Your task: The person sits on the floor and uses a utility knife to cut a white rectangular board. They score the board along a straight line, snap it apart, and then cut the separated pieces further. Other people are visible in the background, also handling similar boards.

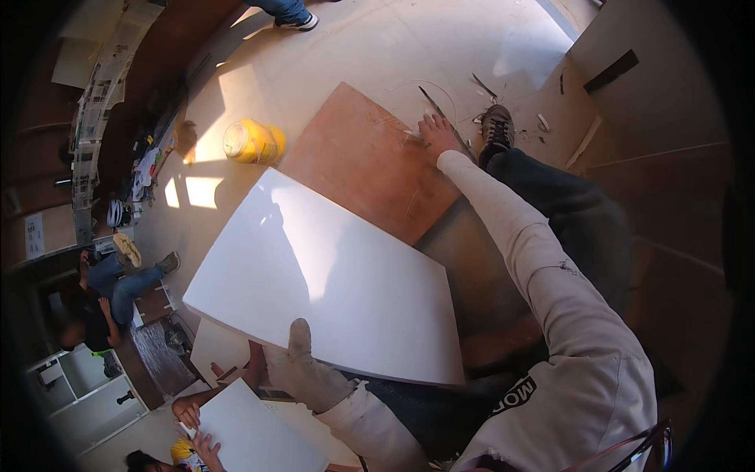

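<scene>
A large white board (370, 275) lies tilted across my lap, partly over a reddish-brown board (366, 165) on the floor. My left hand (307, 374), in a pale glove, grips the white board's near edge, its thumb on top and its other fingers mostly hidden. My right arm reaches forward. My bare right hand (440, 139) rests at the brown board's far right edge, fingers stretched out and apart. Beside it runs a thin dark strip (435, 102). Small pale scraps lie near its fingertips, too small to name.
A yellow tub (253, 142) stands left of the brown board. My shoe (497, 127) is near scattered offcuts (543, 123). At lower left a co-worker's hands (197, 429) hold another white panel (255, 433). Another person (114, 295) sits at left; a further person's shoe (301, 23) shows at top.
</scene>
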{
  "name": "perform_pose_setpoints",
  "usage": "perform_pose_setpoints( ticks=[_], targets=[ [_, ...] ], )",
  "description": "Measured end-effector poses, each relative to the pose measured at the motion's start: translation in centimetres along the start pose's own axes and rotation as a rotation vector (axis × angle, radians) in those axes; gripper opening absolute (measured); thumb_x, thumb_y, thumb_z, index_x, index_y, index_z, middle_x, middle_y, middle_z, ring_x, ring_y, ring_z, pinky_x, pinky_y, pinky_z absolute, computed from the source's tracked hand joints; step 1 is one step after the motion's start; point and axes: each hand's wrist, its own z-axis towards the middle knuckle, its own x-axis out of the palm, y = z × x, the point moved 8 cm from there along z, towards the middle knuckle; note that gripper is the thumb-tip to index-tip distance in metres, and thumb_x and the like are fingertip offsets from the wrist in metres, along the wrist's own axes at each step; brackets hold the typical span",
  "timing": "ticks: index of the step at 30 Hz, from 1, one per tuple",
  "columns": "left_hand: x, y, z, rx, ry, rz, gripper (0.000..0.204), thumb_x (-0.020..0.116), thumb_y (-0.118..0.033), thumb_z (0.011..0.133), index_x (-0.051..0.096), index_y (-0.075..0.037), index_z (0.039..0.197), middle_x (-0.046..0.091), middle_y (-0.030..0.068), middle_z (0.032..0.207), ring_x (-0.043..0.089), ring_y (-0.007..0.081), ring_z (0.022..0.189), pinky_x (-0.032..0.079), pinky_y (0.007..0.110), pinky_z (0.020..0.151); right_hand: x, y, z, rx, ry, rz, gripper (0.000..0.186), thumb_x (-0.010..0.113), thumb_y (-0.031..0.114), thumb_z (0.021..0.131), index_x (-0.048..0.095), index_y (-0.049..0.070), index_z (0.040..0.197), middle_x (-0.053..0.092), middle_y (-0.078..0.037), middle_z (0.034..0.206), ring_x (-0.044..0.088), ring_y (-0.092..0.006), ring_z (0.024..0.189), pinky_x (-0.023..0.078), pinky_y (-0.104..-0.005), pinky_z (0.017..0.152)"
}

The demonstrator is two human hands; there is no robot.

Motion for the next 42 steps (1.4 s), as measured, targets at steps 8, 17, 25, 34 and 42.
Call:
perform_pose_setpoints(
  ticks=[8,17,25,34,42],
  targets=[
    [0.0,1.0,-0.7,-0.154,0.068,-0.144,0.045,0.067,0.001,0.084,0.052,0.013,0.124,0.063,0.0176,0.112,0.063,0.0228,0.095,0.053,0.032,0.085,4.2,6.5,-11.8,0.161,0.628,0.721,0.033,0.057,0.025,0.087,0.061,0.008,0.116,0.068,-0.021,0.100,0.063,-0.0388,0.096,0.049,-0.0428,0.087],
    [0.5,1.9,-0.6,-0.113,0.022,-0.046,0.038,0.065,0.007,0.083,0.052,0.010,0.118,0.061,0.0198,0.108,0.065,0.0263,0.091,0.058,0.036,0.080,-1.9,-0.4,-6.8,0.265,-0.096,0.735,0.032,0.057,0.019,0.091,0.057,0.009,0.121,0.064,-0.020,0.115,0.059,-0.0387,0.108,0.047,-0.0424,0.091],
    [2.2,2.8,-0.2,-0.250,-0.001,0.009,0.038,0.063,0.009,0.083,0.053,0.011,0.119,0.061,0.0160,0.108,0.063,0.0228,0.091,0.055,0.034,0.082,2.2,4.4,-1.6,0.134,0.191,0.416,0.026,0.053,0.019,0.088,0.064,0.006,0.108,0.066,-0.022,0.104,0.063,-0.0390,0.101,0.050,-0.0464,0.088],
    [3.0,3.3,0.5,-0.285,-0.008,0.058,0.041,0.065,0.008,0.082,0.051,0.011,0.121,0.059,0.0164,0.111,0.062,0.0225,0.093,0.055,0.033,0.080,0.9,5.5,2.4,-0.238,-0.054,0.285,0.037,0.058,0.013,0.082,0.057,0.003,0.118,0.053,-0.018,0.132,0.045,-0.0344,0.127,0.039,-0.0446,0.103],
    [2.5,4.7,1.4,-0.301,-0.010,0.080,0.037,0.068,0.006,0.083,0.054,0.011,0.117,0.060,0.0158,0.108,0.062,0.0214,0.091,0.055,0.032,0.078,0.3,1.5,2.5,0.090,0.085,0.081,0.047,0.060,0.014,0.082,0.051,0.005,0.127,0.042,-0.015,0.145,0.033,-0.0347,0.137,0.027,-0.0456,0.114]
  ],
)
